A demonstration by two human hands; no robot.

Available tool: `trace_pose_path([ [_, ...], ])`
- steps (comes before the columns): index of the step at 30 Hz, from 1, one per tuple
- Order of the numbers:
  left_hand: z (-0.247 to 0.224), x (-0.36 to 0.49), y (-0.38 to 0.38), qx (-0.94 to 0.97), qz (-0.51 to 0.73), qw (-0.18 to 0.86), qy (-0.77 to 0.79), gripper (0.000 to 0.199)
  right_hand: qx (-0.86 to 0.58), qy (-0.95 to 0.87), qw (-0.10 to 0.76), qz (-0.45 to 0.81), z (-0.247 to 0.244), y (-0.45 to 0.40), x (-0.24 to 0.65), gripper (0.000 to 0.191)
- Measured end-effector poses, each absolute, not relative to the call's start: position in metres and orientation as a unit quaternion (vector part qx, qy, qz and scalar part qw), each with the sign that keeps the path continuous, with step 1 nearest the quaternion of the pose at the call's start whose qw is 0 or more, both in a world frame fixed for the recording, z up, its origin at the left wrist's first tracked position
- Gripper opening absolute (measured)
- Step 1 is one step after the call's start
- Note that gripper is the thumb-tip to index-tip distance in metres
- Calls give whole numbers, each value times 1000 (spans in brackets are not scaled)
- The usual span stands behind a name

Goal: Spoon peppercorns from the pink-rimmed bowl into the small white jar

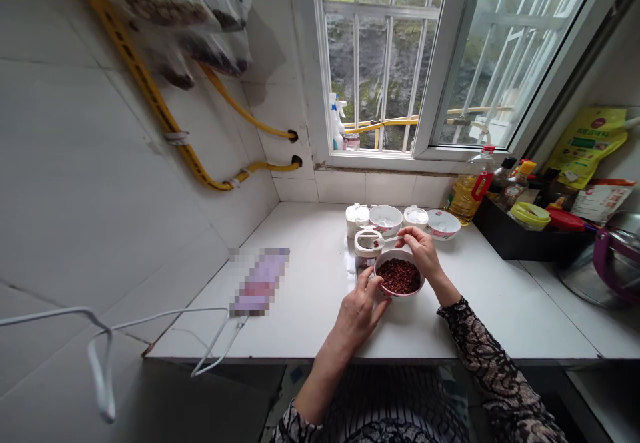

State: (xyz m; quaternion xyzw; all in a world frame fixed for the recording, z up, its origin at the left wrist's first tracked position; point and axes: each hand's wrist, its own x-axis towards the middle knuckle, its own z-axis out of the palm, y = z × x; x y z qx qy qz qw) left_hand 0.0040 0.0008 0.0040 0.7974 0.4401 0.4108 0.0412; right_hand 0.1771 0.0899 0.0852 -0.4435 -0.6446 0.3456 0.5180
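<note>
A bowl of dark red grains (399,276) stands on the white counter, close to its front edge. My left hand (359,310) holds the bowl's left side, thumb and fingers at the rim. Above the bowl, my right hand (419,250) pinches the handle of a small white spoon (390,240). The spoon's head reaches over the open mouth of a white jar (364,243) just behind and left of the bowl. Some dark bits show at the spoon's head, too small to name.
Behind stand two white lidded jars (357,216) (415,216) and two bowls (386,219) (443,224). An oil bottle (467,190) and a black box (520,240) of condiments are at right, beside a metal pot (590,276). A wire hanger (220,343) overhangs the left front edge.
</note>
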Motion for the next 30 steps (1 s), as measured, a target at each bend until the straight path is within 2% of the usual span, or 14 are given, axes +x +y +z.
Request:
trace_pose_path([
  [6,3,4,1,793,407,38,451,38,-392,-799,443,109,83,81,165,19],
  [10,3,4,1,794,412,36,445,39,-364,-811,453,65,85,79,170,21],
  [16,2,3,1,796,413,47,439,41,-435,-744,488,139,89,79,188,19],
  [20,2,3,1,798,400,47,448,43,-444,-754,460,148,84,81,192,19],
  [25,3,3,0,797,392,48,457,40,-432,-805,359,191,78,81,183,18],
  [30,3,4,1,797,399,43,452,41,-455,-728,394,328,77,82,183,18],
])
